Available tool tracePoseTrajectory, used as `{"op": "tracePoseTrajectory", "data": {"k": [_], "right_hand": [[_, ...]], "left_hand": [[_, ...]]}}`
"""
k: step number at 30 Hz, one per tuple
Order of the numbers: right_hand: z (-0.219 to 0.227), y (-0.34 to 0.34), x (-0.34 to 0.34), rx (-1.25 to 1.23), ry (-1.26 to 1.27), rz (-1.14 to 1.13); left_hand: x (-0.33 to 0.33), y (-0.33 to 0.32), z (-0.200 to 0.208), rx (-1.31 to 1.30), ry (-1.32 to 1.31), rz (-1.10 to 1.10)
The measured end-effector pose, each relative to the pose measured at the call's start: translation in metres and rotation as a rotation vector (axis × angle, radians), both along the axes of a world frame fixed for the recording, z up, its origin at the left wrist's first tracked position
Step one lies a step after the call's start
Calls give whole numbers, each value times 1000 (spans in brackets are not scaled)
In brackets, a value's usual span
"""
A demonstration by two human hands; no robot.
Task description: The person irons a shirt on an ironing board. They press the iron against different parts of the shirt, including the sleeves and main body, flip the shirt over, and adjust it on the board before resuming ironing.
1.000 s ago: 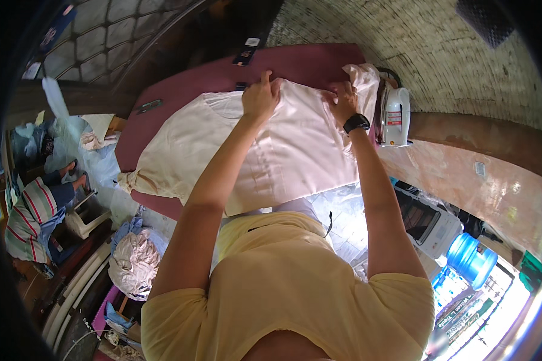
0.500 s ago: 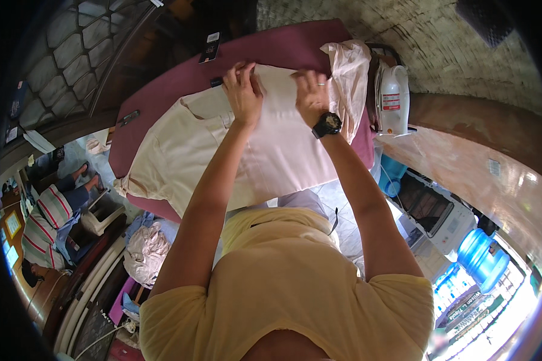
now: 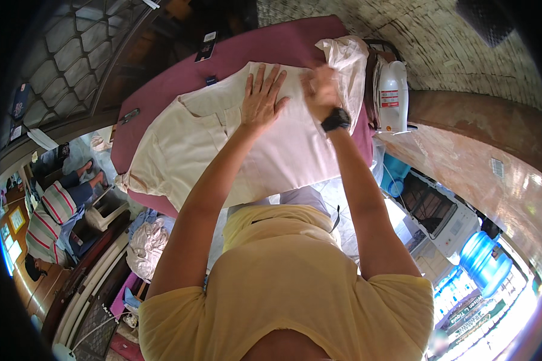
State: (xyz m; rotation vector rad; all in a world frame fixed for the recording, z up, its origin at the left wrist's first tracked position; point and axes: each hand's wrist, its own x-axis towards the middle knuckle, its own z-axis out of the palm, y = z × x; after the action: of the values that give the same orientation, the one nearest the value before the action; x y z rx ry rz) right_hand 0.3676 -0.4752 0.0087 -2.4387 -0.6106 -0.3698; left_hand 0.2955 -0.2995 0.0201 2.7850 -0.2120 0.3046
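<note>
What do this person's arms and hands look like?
Short, loose yellow sleeves end above the elbows; below them the arms are bare. The right wrist has a black watch. The left hand shows no ring or glove; the right hand is blurred.

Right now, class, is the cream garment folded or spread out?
Mostly spread: the cream garment lies broad across the maroon board beneath the left hand, cloth bunched at right.

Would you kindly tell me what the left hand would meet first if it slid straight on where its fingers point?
The left hand, over the cream garment, would likely cross its far edge and meet the maroon surface first, though depth is unclear.
</note>
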Motion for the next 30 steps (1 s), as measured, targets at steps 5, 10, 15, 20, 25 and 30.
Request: {"op": "tracePoseTrajectory", "data": {"k": [5,10,15,20,25,30], "right_hand": [[58,-111,43,-510,-319,-830],[42,-207,90,-128,379,-499],[93,-184,73,-184,228,-621],[184,-92,-29,289,580,-250],[126,-18,-112,249,398,-140],[79,27,-119,106,303,-258]], "left_hand": [[-2,-8,-7,-32,10,15],[9,-27,-11,-57,43,-91],[12,-19,-11,-113,30,-79],[34,9,10,-475,-187,-131],[49,32,35,-495,-214,97],[62,77,14,-264,-123,119]]}}
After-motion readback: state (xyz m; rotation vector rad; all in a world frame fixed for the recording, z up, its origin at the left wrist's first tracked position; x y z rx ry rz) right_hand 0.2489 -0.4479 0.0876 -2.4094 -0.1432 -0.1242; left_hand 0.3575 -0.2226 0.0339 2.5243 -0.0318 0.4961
